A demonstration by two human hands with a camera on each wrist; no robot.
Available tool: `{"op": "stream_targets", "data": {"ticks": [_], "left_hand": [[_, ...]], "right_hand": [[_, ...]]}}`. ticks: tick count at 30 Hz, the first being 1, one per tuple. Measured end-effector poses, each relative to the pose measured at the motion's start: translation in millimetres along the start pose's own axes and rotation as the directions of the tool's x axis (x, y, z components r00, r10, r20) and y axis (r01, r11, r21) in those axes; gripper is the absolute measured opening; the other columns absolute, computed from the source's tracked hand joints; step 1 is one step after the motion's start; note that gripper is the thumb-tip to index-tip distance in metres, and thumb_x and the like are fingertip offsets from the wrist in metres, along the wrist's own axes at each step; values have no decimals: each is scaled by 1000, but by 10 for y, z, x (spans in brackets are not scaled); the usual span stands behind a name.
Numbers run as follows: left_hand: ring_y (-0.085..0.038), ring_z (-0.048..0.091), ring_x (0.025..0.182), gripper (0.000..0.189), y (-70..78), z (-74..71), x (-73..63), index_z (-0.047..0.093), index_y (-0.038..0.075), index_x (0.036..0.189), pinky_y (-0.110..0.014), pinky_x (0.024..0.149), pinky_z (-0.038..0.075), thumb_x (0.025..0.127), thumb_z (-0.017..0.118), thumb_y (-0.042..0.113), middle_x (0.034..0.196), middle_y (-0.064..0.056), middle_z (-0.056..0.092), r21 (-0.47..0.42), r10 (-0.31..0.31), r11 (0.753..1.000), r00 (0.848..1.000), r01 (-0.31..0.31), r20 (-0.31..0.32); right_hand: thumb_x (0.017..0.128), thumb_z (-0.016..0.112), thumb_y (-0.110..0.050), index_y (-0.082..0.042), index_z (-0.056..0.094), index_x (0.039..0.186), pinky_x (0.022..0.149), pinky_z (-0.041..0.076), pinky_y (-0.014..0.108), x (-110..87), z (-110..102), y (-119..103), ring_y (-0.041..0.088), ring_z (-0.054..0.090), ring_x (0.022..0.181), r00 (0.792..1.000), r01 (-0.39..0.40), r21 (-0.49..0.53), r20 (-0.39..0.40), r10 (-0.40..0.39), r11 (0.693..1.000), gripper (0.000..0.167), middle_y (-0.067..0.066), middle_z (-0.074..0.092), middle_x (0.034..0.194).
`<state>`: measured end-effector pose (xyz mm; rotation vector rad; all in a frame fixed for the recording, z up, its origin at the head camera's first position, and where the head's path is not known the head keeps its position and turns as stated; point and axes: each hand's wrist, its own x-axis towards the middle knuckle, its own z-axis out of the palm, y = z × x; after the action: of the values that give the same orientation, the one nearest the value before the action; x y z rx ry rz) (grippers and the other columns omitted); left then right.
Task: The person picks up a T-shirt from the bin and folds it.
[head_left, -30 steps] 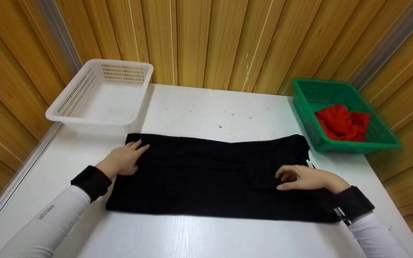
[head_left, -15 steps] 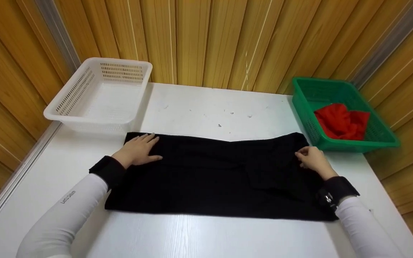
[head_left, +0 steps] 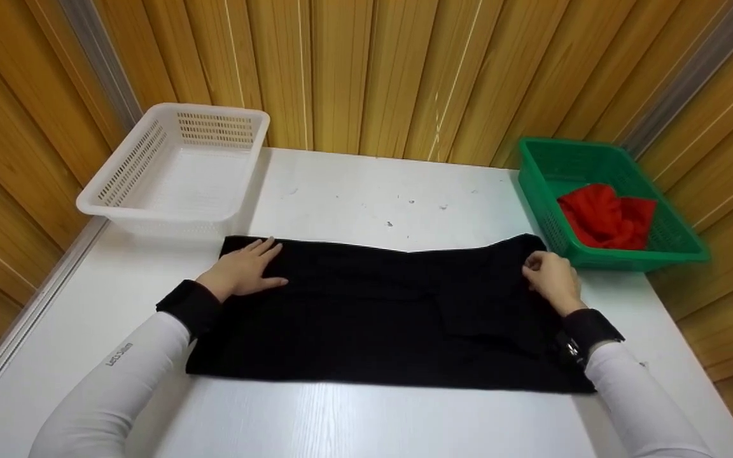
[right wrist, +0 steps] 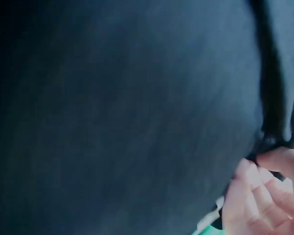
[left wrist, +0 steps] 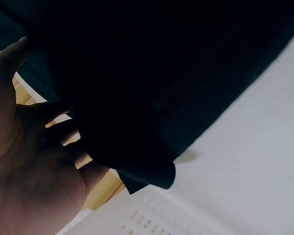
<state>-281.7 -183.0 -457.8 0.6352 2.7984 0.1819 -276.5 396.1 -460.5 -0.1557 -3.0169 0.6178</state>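
Observation:
A black garment, folded into a long flat shape, lies across the white table. Its exact kind is hard to tell, though a folded-in flap shows on its right part. Near the upper left corner my left hand rests on the cloth with fingers spread and straight. At the right end, my right hand pinches the garment's edge between thumb and fingers. The right wrist view shows that pinch closely, with a white tag beside the fingers. In the left wrist view the cloth covers part of the left fingers.
A white basket stands at the back left, close to the garment's corner. At the back right is a green basket with a red cloth in it. Wood-patterned panels rise behind the white table.
My right hand has moved from above the flap to the garment's right edge and now pinches it. The left hand has slid slightly right, flat on the cloth.

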Motion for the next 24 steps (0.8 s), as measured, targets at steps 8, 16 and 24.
{"op": "stream_targets", "data": {"ticks": [8,16,24], "left_hand": [[-45,27,156,81,18,-4,-4,28,2,161,-62,120,36,103,53,52,169,-24,24,0,-4,1000,1000,4,3],[-45,25,156,81,32,-10,-22,26,2,161,-61,122,34,103,52,53,170,-23,22,-4,-12,1000,1000,12,18],[-45,24,157,81,26,-7,-18,26,2,161,-61,123,33,104,51,53,170,-24,22,-6,-8,1000,1000,8,12]], "right_hand": [[95,63,-13,4,71,100,49,49,26,-13,-35,34,5,63,52,997,73,84,19,-75,994,20,19,77,81],[92,64,-12,8,71,105,57,50,24,44,40,-4,7,66,59,990,100,90,87,-108,991,26,20,78,87],[86,60,-6,6,70,90,66,48,38,69,93,-83,26,56,69,984,177,29,10,-178,984,16,19,68,81]]}}
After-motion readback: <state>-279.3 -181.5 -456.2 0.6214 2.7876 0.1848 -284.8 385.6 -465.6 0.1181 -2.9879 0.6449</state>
